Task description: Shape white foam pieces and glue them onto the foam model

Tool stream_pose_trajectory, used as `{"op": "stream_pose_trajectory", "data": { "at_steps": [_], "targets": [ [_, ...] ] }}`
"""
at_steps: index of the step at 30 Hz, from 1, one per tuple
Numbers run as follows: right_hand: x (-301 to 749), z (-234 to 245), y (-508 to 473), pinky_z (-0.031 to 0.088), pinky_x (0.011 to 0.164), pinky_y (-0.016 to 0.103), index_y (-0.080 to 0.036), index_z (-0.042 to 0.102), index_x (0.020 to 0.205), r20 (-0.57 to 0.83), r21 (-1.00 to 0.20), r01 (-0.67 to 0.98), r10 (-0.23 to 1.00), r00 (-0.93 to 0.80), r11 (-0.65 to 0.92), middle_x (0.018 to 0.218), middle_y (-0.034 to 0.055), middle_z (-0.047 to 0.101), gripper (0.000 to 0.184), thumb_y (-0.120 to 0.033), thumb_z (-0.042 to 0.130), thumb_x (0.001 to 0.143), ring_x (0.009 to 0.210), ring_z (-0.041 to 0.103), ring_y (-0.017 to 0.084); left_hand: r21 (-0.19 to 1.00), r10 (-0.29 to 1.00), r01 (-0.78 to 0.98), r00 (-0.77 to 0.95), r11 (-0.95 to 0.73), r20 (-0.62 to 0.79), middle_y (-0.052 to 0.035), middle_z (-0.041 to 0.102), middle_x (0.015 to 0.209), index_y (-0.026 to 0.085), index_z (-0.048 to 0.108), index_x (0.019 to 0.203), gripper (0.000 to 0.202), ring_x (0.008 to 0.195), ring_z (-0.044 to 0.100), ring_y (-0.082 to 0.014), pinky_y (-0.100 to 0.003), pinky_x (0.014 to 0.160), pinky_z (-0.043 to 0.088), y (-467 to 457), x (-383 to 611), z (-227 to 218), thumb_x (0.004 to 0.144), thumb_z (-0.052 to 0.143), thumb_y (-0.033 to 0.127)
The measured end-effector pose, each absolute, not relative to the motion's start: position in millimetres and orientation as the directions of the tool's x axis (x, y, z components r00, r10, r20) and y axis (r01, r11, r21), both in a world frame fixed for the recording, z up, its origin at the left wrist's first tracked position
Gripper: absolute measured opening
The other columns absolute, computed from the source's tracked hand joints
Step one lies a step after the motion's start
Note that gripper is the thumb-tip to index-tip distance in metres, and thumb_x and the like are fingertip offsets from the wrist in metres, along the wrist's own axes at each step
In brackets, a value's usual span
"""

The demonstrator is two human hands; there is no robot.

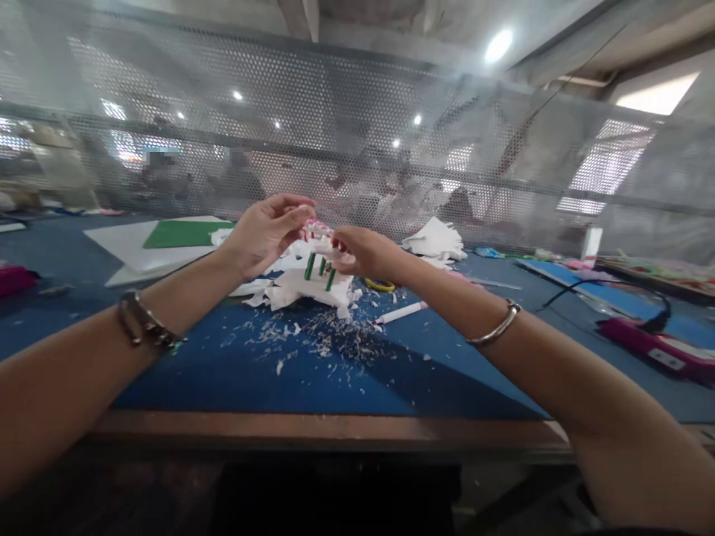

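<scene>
Both my hands are raised above a blue table [234,372] and meet on a small white craft model [321,257] with green stick legs and pink bits on top. My left hand [262,234] pinches its upper left side with curled fingers. My right hand [366,253] grips its right side, fingers closed around it. Under the model lies a heap of white paper or foam scraps [307,290], with fine shavings [335,335] spread toward me. A dark bracelet is on my left wrist, a metal bangle on my right.
A white marker pen [399,313] and a yellow ring [380,285] lie right of the heap. White and green sheets [167,238] sit at back left, crumpled white paper [436,242] at back right, a pink tool with black cable [653,342] at right. A perforated screen [357,149] walls the table's far side; people behind.
</scene>
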State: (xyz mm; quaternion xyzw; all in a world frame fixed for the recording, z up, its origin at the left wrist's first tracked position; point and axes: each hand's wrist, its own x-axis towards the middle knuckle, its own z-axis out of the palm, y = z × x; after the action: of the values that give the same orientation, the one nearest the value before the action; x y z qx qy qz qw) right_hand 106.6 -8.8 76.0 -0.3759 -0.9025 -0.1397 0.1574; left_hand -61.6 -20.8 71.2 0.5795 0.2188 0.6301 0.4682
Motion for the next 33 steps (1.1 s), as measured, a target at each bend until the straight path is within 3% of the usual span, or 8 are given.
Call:
{"op": "stream_pose_trajectory", "data": {
  "at_steps": [6,9,14,18,21,26,28,33],
  "targets": [
    [100,77,-10,0.035,0.067,0.027,-0.011,0.048,0.091,0.329,0.094,0.623,0.567,-0.756,0.777,0.089,0.0093,0.054,0.023,-0.022,0.051,0.071,0.076,0.046,0.015,0.868,0.861,-0.323,0.224,-0.377,0.457,0.0024,0.057,0.060,0.016,0.065,0.070,0.012,0.057,0.051,-0.0037,-0.013,0.056,0.043,-40,-46,65,0.070,0.057,0.008],
    [116,84,-11,0.036,0.071,0.029,-0.013,0.048,0.092,0.395,0.078,0.624,0.550,-0.736,0.778,0.093,0.0099,0.054,0.023,-0.025,0.049,0.073,0.082,0.046,0.017,0.895,0.866,-0.308,0.286,-0.323,0.411,0.0023,0.052,0.053,0.014,0.065,0.067,0.009,0.051,0.047,-0.0037,-0.014,0.050,0.041,-44,-42,62,0.072,0.057,0.012],
    [183,92,-24,0.039,0.068,0.030,-0.013,0.051,0.095,0.482,0.057,0.794,0.680,-0.553,0.605,0.090,0.0096,0.056,0.030,-0.033,0.046,0.073,0.077,0.050,0.017,0.914,0.884,-0.348,0.334,-0.208,0.328,0.0018,0.054,0.056,0.016,0.066,0.074,0.009,0.052,0.049,-0.0037,-0.013,0.048,0.042,-48,-38,57,0.073,0.058,0.014],
    [251,89,-39,0.037,0.055,0.032,-0.019,0.056,0.075,0.506,0.107,0.988,0.850,-0.147,0.107,0.075,0.0090,0.059,0.021,-0.037,0.050,0.067,0.065,0.051,0.019,0.922,0.903,-0.351,0.322,-0.166,0.285,0.0006,0.059,0.061,0.018,0.067,0.071,0.013,0.055,0.053,-0.0052,-0.016,0.055,0.047,-54,-32,55,0.074,0.056,0.012],
    [286,77,-43,0.033,0.046,0.032,-0.020,0.053,0.056,0.494,0.069,0.997,0.869,0.003,-0.043,0.058,0.0093,0.056,0.020,-0.039,0.055,0.062,0.051,0.048,0.019,0.925,0.900,-0.345,0.336,-0.157,0.278,-0.0008,0.062,0.068,0.019,0.067,0.069,0.015,0.057,0.055,-0.0060,-0.018,0.059,0.048,-56,-30,54,0.075,0.055,0.012],
    [294,46,-29,0.032,0.043,0.032,-0.022,0.041,0.036,0.367,0.009,0.999,0.929,0.032,-0.039,0.040,0.0058,0.047,0.043,-0.046,0.045,0.070,0.039,0.045,0.015,0.922,0.880,-0.353,0.374,-0.158,0.294,0.0003,0.062,0.071,0.022,0.066,0.081,0.016,0.060,0.056,-0.0067,-0.018,0.060,0.049,-56,-29,51,0.073,0.057,0.011],
    [290,36,-22,0.033,0.044,0.032,-0.022,0.041,0.039,0.394,0.008,0.999,0.918,0.039,-0.046,0.043,0.0054,0.048,0.036,-0.041,0.049,0.069,0.043,0.048,0.017,0.919,0.869,-0.364,0.392,-0.154,0.301,-0.0001,0.062,0.074,0.022,0.064,0.089,0.022,0.062,0.057,-0.0073,-0.019,0.062,0.049,-56,-29,51,0.072,0.057,0.010],
    [285,33,-20,0.036,0.049,0.033,-0.020,0.046,0.049,0.482,-0.001,0.997,0.874,0.071,-0.081,0.052,0.0070,0.052,0.022,-0.028,0.047,0.069,0.055,0.055,0.021,0.922,0.886,-0.358,0.366,-0.147,0.284,-0.0015,0.062,0.068,0.015,0.067,0.073,0.014,0.062,0.056,-0.0064,-0.018,0.065,0.047,-54,-29,49,0.073,0.055,0.008]
  ]
}}
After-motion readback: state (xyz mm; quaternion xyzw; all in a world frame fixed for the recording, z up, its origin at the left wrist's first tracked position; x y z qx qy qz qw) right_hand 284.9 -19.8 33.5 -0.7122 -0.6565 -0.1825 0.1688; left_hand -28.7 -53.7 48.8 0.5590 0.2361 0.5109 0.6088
